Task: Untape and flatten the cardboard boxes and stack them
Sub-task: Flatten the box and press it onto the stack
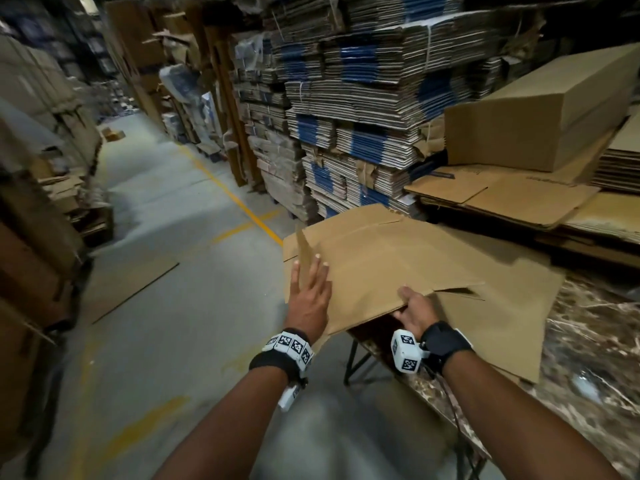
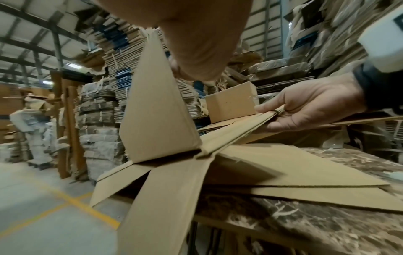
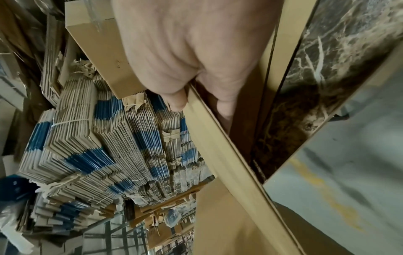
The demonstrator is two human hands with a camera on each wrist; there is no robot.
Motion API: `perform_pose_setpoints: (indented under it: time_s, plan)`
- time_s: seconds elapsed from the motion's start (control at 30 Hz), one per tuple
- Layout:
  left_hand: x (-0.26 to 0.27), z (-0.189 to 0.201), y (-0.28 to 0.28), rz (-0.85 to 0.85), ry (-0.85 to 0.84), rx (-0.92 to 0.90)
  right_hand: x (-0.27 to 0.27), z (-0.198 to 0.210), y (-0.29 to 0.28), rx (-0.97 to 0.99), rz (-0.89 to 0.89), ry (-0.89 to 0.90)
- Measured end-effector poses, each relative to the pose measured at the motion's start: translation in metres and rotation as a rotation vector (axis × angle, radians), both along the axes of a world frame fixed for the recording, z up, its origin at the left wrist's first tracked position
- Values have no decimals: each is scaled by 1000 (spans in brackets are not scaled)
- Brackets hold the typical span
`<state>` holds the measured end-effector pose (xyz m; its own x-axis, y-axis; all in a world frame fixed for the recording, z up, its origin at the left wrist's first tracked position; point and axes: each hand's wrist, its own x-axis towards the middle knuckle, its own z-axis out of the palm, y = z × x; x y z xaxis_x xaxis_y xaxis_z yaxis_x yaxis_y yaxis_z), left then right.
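A flattened brown cardboard box lies on a marble table, its left part hanging past the table's end. One small flap stands upright at its left edge. My left hand touches that flap with straight fingers; in the left wrist view the flap rises to the palm. My right hand pinches the box's near edge, thumb on top and fingers underneath, which the right wrist view shows close up on the edge. A second flat sheet lies beneath.
Tall stacks of bundled flat cartons stand behind the table. A long assembled box rests on flat sheets at the back right. An aisle floor with yellow lines runs to the left, with a cardboard sheet on it.
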<state>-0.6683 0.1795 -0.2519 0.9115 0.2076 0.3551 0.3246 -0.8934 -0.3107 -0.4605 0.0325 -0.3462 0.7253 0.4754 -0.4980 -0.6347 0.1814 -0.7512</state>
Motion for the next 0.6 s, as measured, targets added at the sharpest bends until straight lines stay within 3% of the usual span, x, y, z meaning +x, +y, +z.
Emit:
perform_pose_setpoints:
  time_s: [0.2,0.4,0.6]
  plan:
    - [-15,-48,-2,142,300,-252,-26,41,3,26,-67,-39]
    - [-12,-55,11,179,248,-569,0,53,-6,-57,-104,-146]
    - [3,-53,2,19,309,-643,46,56,-41,-224,-277,-230]
